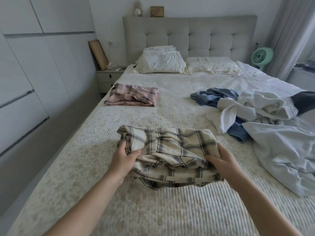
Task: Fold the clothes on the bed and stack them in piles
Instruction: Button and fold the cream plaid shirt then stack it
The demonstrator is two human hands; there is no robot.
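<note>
Both hands grip the folded cream plaid garment (170, 150): left hand (124, 157), right hand (219, 160). Judged step: final fold; next, stacking near the pink plaid pile (133, 97).

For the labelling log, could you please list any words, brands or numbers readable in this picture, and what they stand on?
None: no readable text anywhere.
The wooden block on the headboard shows no legible marking.
The green fan shows no readable brand.
The beige plaid garment shows no visible label.
</note>
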